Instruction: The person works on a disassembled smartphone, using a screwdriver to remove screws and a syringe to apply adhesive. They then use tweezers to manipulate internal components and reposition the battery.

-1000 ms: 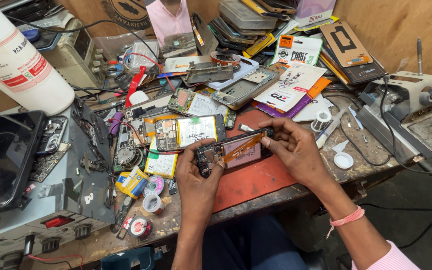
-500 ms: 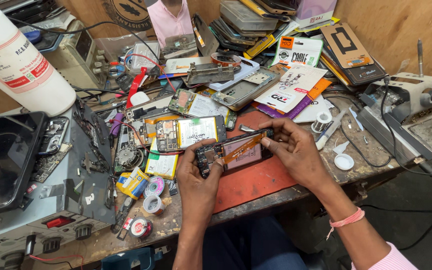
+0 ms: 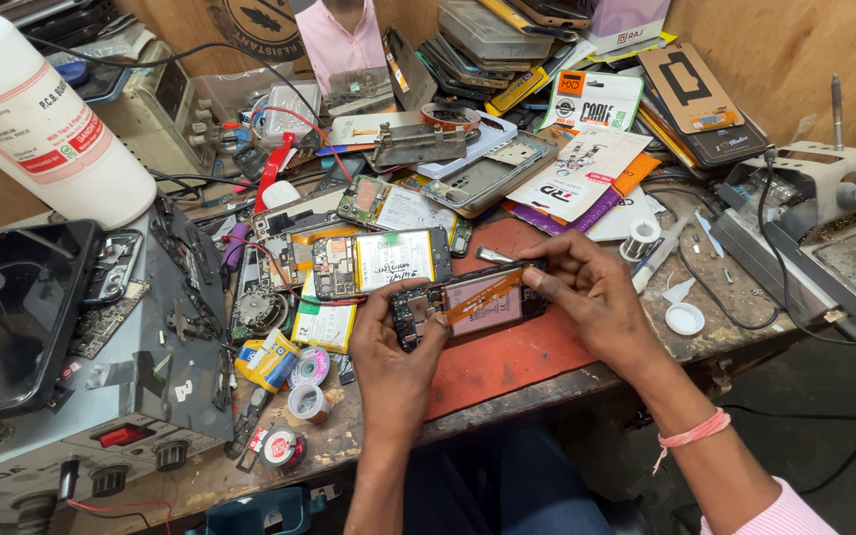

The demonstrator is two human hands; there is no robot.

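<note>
Head camera looks down at my two hands and a messy bench (image 3: 507, 372). Both hands hold one opened phone (image 3: 468, 305) with its back off. It lies just above the red mat (image 3: 537, 352), right in front of me. Its long side runs left to right, with the right end tipped a little up. My left hand (image 3: 388, 362) grips the left end, thumb on top. My right hand (image 3: 596, 297) pinches the right end with its fingertips. Each hand is at its own end, so neither is nearer. Another open phone (image 3: 378, 263) lies just behind it on the bench. Small rolls of tape (image 3: 307, 381) sit near my left hand.
</note>
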